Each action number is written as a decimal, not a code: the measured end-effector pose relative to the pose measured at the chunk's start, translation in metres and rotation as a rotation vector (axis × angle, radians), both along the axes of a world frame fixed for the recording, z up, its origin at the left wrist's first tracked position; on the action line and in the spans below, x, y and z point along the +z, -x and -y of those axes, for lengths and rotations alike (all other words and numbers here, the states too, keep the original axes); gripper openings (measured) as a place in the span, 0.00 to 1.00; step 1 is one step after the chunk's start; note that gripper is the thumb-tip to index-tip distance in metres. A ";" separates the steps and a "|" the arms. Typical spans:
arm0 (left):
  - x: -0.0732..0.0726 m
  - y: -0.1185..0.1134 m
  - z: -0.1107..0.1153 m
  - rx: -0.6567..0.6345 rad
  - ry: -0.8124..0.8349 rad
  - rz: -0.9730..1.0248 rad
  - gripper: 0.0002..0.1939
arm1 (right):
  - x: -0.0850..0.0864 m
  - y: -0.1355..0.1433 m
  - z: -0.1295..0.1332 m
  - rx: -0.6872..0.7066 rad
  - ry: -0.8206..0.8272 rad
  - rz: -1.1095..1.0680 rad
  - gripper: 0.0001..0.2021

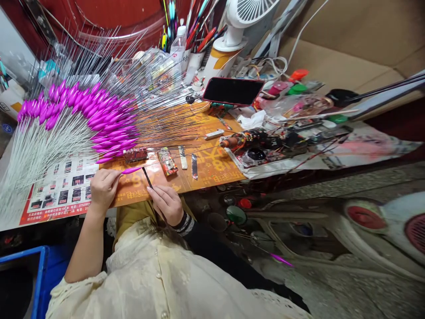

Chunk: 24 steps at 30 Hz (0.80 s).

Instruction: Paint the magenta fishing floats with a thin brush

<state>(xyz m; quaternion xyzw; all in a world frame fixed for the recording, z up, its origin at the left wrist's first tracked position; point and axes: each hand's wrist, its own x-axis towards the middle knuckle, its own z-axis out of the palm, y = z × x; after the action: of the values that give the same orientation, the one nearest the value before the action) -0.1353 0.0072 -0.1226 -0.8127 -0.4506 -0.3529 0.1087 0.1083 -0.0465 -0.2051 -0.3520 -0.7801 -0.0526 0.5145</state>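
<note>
The left hand (103, 187) is closed around the near end of a magenta spindle-shaped fishing float on a thin wire stem (131, 170), which lies just beyond its fingers on the orange printed mat (212, 166); the grip itself is hidden by the curled fingers; the right hand (167, 204) pinches a slim dark brush-like tool (147, 177) whose tip meets the float, though whether they touch is hard to tell; beyond the left hand fans a large bundle of matching magenta floats on wires (96, 117), its far ends blurring together; small flat tools (182, 157) lie beyond the right hand; a black phone (233, 91) stands farther off; the blue crate (40, 274) is cut off.
</note>
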 end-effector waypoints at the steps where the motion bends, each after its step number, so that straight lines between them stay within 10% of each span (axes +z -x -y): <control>1: 0.000 0.000 0.000 -0.001 -0.002 0.003 0.06 | 0.000 0.000 0.000 -0.004 -0.001 0.002 0.28; 24: 0.000 0.000 0.000 0.047 0.075 -0.008 0.11 | -0.003 -0.001 -0.001 -0.015 -0.035 -0.035 0.27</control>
<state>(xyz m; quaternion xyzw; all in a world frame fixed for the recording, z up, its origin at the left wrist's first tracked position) -0.1350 0.0072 -0.1231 -0.8068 -0.4820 -0.3301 0.0883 0.1097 -0.0459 -0.2078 -0.3496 -0.7673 -0.0640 0.5338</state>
